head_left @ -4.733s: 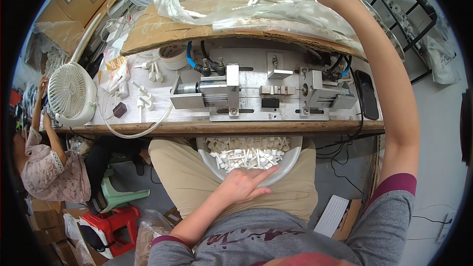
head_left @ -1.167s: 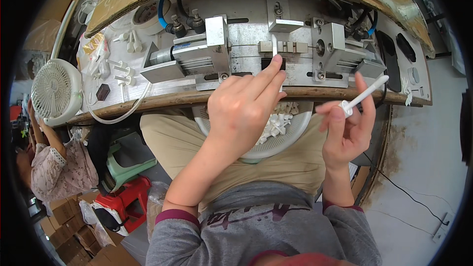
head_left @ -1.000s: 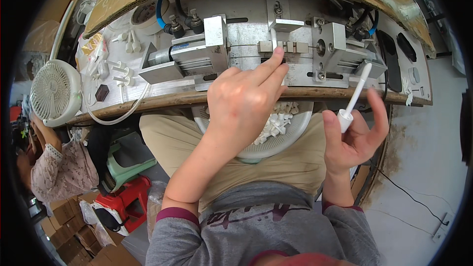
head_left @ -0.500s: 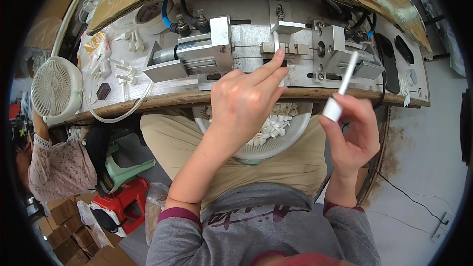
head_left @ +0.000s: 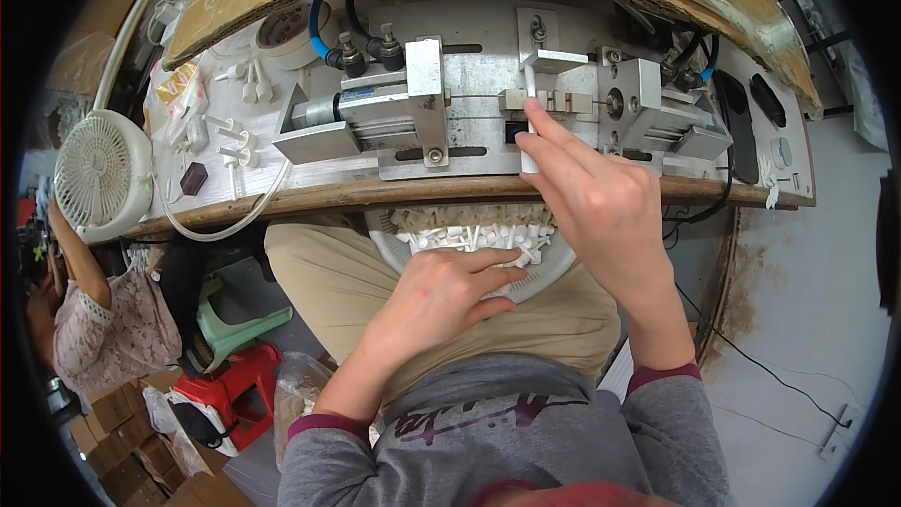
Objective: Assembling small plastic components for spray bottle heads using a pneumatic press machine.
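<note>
My right hand [head_left: 596,202] pinches a white plastic stick [head_left: 529,136] and holds it upright against the middle slot of the metal clamping fixture [head_left: 427,103] on the bench. My left hand [head_left: 450,291] lies palm down in my lap, its fingers stretched over the small white plastic parts [head_left: 469,230] that fill a white bowl [head_left: 556,274]. Nothing shows between the left fingers.
The fixture sits on a wooden-edged bench [head_left: 310,199] with loose white sticks [head_left: 230,136], a tape roll [head_left: 286,28] and blue hoses. A white fan [head_left: 94,174] stands at the left end. Another person [head_left: 99,338] sits lower left, near green and red stools [head_left: 235,385].
My left hand has dropped from the fixture down onto the bowl of parts. My right hand has carried the white stick leftward and up to the fixture's middle.
</note>
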A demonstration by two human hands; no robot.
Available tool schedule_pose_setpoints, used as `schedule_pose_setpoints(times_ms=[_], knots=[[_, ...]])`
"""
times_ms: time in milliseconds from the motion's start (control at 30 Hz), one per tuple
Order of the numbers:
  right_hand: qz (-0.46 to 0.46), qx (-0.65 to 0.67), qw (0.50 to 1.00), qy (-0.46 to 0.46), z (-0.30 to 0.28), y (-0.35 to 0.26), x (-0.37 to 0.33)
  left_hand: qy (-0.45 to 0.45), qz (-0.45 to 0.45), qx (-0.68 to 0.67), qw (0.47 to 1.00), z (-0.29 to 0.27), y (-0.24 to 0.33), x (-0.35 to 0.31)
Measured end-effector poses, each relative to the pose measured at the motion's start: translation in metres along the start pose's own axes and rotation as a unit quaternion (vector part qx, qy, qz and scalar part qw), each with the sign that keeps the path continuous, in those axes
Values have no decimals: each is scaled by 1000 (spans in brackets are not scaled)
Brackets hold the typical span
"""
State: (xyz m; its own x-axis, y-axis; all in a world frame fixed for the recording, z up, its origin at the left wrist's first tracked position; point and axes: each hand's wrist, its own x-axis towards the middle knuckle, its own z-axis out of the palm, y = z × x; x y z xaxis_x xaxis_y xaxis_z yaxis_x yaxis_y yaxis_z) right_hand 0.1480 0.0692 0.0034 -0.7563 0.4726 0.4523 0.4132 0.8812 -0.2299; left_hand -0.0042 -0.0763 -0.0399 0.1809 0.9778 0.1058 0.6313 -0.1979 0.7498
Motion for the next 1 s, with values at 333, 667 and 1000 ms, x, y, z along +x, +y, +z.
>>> schedule_pose_setpoints(times_ms=[333, 667, 1000], knots=[[-47, 54, 997, -27, -29, 3, 23, 44, 69, 37, 996, 8, 3, 6], [18, -47, 997, 66, -107, 92, 197, 36, 42, 47, 997, 19, -4, -11], [10, -118, 950, -288, -70, 159, 231, 23, 40, 30, 998, 22, -6, -16]])
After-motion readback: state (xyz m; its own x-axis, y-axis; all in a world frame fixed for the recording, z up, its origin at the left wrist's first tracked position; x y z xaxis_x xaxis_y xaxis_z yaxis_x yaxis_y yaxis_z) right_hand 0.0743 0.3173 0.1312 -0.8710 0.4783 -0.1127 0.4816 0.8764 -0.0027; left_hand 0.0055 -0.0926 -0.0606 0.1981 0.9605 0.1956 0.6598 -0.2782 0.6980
